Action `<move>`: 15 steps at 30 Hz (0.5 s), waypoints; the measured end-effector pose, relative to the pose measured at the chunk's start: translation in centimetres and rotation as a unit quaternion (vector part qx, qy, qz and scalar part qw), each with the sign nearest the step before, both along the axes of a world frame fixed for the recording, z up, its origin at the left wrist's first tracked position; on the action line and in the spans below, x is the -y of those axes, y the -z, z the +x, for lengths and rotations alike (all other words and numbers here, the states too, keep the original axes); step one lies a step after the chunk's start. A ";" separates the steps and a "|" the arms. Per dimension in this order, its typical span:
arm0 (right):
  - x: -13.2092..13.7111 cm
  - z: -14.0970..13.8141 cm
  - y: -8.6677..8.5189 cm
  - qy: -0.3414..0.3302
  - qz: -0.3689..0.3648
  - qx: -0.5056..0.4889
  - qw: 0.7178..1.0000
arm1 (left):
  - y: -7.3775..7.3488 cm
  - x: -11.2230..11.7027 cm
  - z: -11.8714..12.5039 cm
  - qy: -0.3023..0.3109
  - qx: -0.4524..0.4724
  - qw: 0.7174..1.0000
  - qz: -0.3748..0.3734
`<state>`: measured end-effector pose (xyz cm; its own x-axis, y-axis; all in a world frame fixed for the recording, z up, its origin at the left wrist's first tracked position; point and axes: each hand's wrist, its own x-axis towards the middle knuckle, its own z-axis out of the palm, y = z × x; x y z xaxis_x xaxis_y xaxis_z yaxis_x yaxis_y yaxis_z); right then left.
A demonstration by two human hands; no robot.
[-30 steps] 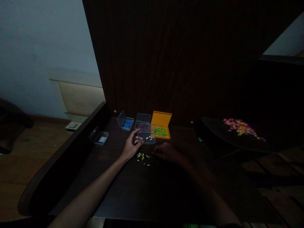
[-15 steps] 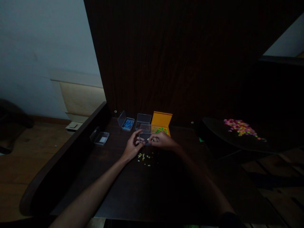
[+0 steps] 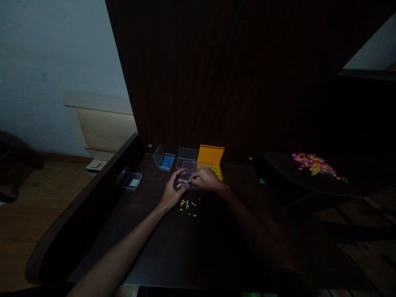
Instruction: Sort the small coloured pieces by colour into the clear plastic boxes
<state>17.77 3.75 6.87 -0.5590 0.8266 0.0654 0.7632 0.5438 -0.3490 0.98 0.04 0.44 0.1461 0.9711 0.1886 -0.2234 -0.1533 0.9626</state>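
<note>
My left hand (image 3: 171, 190) grips the left side of a small clear plastic box (image 3: 194, 187), thumb in front and fingers curved behind. Over that same box, my right hand (image 3: 209, 180) has its fingertips pinched together; a tiny pale piece seems to be between them, too small to name. Just in front of the box, small white and yellow pieces (image 3: 187, 204) lie scattered on the dark table (image 3: 167, 251). Behind my right hand stands an orange case (image 3: 211, 154), lid up, with green pieces (image 3: 214, 170) inside, partly covered by the hand.
Behind my left hand, an open clear box holds blue pieces (image 3: 167, 161). Beside it stands another open clear box (image 3: 187, 154). At the left is an open clear box with a white label (image 3: 135, 182). Pink and yellow pieces (image 3: 314, 164) are heaped on a dark surface at right.
My right hand has shifted slightly left and up, its fingertips now further over the clear box. My left hand and the box stay in place.
</note>
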 end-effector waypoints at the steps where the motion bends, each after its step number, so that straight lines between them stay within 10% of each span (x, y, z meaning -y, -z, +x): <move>1: 0.1 0.2 -0.2 0.008 -0.001 -0.006 1.000 | 0.1 0.0 0.0 -0.001 -0.002 1.000 0.000; 15: 5.5 4.8 0.5 -0.040 -0.036 -0.076 0.996 | 0.1 0.1 0.1 0.004 -0.019 1.000 0.001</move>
